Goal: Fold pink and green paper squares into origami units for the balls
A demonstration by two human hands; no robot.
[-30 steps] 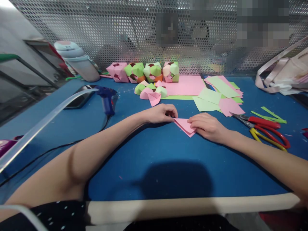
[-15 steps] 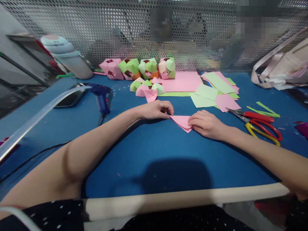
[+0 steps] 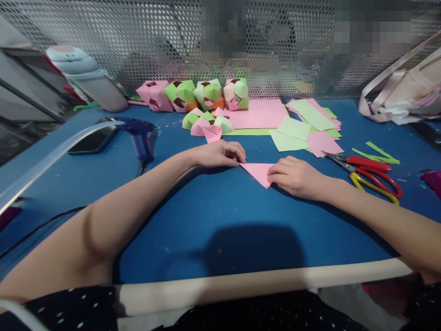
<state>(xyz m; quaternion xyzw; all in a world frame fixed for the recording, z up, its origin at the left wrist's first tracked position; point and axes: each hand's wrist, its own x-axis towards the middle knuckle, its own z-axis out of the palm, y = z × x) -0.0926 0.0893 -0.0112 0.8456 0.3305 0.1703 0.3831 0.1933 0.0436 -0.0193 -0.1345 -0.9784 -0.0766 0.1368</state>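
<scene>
It was judged that the crease might be set off line: if the layers of the folded pink paper [image 3: 255,171] were allowed to slide under the fingers, mismatched edges would be left and carried into any further fold. A slip was thought likeliest at the right end, where the layers were covered by the fingers and their alignment could not be checked. If the narrow left point were pulled or squeezed too hard, it might be bent or crumpled. The left point was grasped at the fingertips of the left hand [image 3: 223,154], its other fingers being curled; the right end was grasped under the bent fingers of the right hand [image 3: 296,177]. How firmly either was pressed could not be told. The paper was placed on the blue table [image 3: 206,207], between the hands, nearer the wearer than the loose pale green sheets [image 3: 292,134]. A plain, light pink, matte triangle was presented, with a nearly straight edge at the far side and a corner pointed toward the wearer. No tear could be seen on the part left uncovered.
</scene>
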